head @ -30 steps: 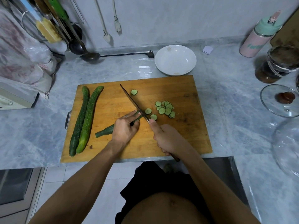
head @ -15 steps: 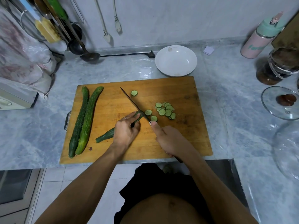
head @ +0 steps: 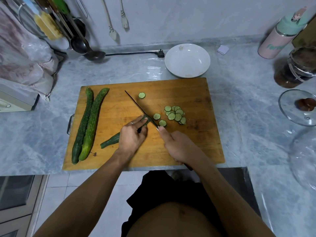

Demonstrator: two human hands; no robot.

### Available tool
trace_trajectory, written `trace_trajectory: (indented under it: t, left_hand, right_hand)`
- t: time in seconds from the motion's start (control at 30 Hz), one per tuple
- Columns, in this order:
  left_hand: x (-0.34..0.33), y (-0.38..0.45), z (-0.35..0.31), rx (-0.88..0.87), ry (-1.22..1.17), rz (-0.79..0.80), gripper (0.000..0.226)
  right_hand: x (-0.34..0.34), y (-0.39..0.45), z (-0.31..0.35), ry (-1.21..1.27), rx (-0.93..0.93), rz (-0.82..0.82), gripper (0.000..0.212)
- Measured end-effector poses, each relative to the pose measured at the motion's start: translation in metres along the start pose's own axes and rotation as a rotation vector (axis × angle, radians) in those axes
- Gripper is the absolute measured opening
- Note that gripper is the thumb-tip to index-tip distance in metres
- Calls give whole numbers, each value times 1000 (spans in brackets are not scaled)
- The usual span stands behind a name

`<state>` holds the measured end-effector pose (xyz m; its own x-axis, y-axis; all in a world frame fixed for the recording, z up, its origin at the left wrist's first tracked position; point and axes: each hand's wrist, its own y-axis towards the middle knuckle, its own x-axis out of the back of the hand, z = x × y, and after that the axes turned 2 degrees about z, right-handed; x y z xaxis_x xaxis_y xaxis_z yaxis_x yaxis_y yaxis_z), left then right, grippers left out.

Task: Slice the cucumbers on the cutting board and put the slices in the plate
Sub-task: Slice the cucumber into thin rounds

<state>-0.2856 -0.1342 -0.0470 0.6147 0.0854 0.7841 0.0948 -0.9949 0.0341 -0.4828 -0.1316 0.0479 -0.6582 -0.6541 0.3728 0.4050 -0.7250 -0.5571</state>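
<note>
Cucumber being cut [head: 111, 141]: lies near the middle of the cutting board [head: 196, 93], mostly covered by the left hand.
Left hand [head: 131, 135]: fingers curled over the cucumber, pinning it to the board.
Right hand [head: 177, 146]: clasps the handle of the knife [head: 136, 104]; the blade rests against the cucumber's cut end.
Slices [head: 176, 114]: clustered on the board right of the blade; one sits apart beyond it.
Whole cucumbers [head: 85, 124]: two, side by side at the board's left.
Plate [head: 187, 60]: on the counter [head: 42, 134], just beyond the board's far edge.
</note>
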Motion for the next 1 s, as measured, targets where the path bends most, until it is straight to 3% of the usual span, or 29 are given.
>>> trace_trajectory:
  t: [0.47,0.57,0.67,1.0]
  left_hand:
    - [-2,1,4,-55,59,19,33]
    - [8,1,11,-132,120,108,39]
    - [13,-3,15,-204,138,77,37]
    - [7,-5,12,-192,184,25,38]
  right_hand:
    - [-13,32,0,-136,35,-79,70]
    - [-9,30,0,-92,15,-64,70]
    - [-6,28,2,-58,1,-50,71]
    - [-2,13,-7,42,-22,-10,71]
